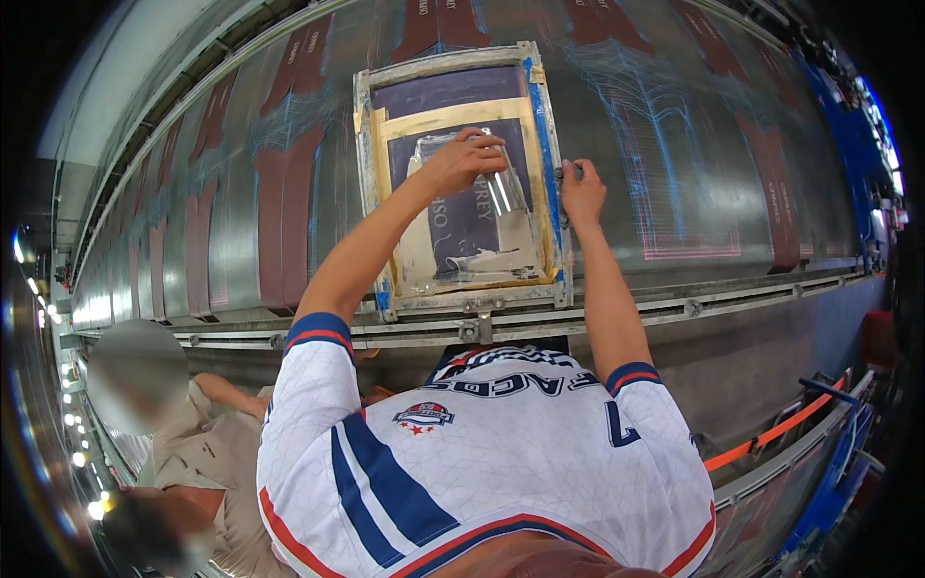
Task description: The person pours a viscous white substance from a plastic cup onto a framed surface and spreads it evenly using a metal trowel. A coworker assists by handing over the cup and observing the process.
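Note:
A screen-printing frame [366, 180] lies on the long table in front of me, its inner edges lined with tan and blue tape. Pale ink [415, 249] is smeared over the dark mesh [452, 87] inside it, which bears lettering. My left hand [466, 162] grips the upper part of a shiny metal squeegee [506, 193], tilted over the right half of the mesh. Its lower edge is near the pale ink; contact is hard to tell. At the frame's right side, my right hand [584, 193] holds the outer edge with bent fingers.
Brown fabric pieces [285, 217] lie in rows along the printing table [235, 238], amid blue and pink marks. A metal rail [636, 316] with bolted stops follows the near edge. Two people [217, 462] are close by at lower left. An orange bar [777, 423] stands at right.

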Available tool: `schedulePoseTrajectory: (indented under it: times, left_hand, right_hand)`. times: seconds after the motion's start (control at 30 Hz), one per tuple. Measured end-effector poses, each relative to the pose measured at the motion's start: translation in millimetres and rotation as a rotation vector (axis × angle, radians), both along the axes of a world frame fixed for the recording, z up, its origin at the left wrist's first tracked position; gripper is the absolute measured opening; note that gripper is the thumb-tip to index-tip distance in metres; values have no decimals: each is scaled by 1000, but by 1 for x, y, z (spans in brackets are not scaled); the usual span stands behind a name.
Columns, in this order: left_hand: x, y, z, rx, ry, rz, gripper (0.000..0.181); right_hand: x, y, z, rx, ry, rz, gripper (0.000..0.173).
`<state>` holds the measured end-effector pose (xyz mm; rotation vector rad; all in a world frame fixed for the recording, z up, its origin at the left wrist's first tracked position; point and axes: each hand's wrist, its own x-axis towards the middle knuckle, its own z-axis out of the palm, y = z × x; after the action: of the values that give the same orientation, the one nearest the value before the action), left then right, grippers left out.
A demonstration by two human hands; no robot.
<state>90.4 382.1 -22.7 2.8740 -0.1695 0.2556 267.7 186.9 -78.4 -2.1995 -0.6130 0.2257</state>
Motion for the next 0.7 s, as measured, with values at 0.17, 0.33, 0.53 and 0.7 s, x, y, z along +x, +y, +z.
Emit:
schedulePoseTrajectory:
  times: [0.17,0.33,0.53,0.7]
  left_hand:
    - [9,13,-1,65,42,1,39]
    - [-20,13,13,97,112,88,39]
    - [-104,10,15,115,76,296,45]
    - [-153,-35,14,136,44,462,45]
  right_hand:
    - [3,-3,-5,76,-58,22,27]
    - [7,-4,2,87,-44,-3,28]
    - [4,-3,5,101,6,-4,29]
    - [6,-2,-1,123,10,11,31]
